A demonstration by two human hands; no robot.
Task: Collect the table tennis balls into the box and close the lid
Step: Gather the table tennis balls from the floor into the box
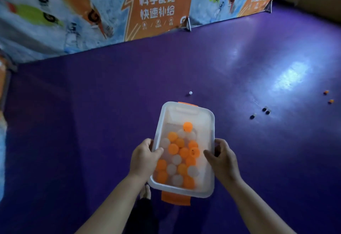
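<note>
I carry a clear plastic box (186, 112) with orange latches above the purple floor. It has no lid on and holds several orange and white table tennis balls (180, 157). My left hand (144, 157) grips its left rim with the thumb inside. My right hand (222, 158) grips the right rim the same way. One white ball (190, 92) lies on the floor just beyond the box. Further right lie three white balls (255, 114) and two orange balls (326, 92). No lid is in view.
Printed advertising barriers (156, 8) fence the far side and the left edge (3, 79) of the purple floor (92, 114). A bright light patch (289, 77) glares on the floor at the right. My foot (145, 192) shows beneath the box.
</note>
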